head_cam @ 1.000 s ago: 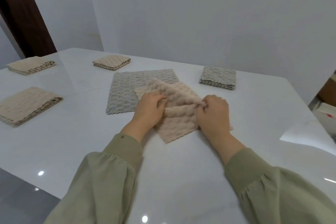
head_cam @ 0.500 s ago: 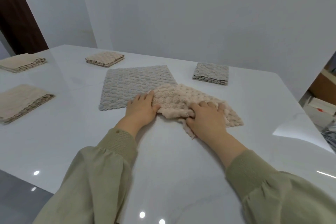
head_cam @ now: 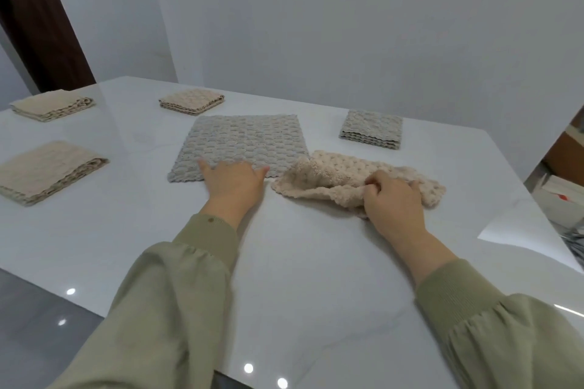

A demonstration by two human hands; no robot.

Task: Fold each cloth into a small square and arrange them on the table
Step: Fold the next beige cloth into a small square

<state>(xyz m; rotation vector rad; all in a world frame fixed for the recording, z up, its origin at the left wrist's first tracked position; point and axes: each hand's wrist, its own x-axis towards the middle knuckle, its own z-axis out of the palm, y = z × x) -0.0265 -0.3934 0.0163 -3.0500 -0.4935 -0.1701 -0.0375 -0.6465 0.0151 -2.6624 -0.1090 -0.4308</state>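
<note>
Squares of folded beige cloth (head_cam: pixel 47 172) are sitting along the left edge of the glossy white table (head_cam: pixel 300 278), with one more (head_cam: pixel 191 101) at the far edge. The left hand (head_cam: pixel 234 181) is lying flat, fingers spread, on the near edge of the unfolded grey textured cloth (head_cam: pixel 243 142) mid-table. Just beside it, the right hand (head_cam: pixel 395 199) is clutching the crumpled beige fluffy cloth (head_cam: pixel 335 180). A folded grey square (head_cam: pixel 371 129) is sitting behind, toward the far right corner.

Left hand (head_cam: pixel 232 178) flat on grey cloth (head_cam: pixel 245 142) — right hand (head_cam: pixel 393 199) around crumpled beige cloth (head_cam: pixel 335 181).

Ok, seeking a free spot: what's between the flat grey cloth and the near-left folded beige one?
Nothing but bare table, as the head view shows.
</note>
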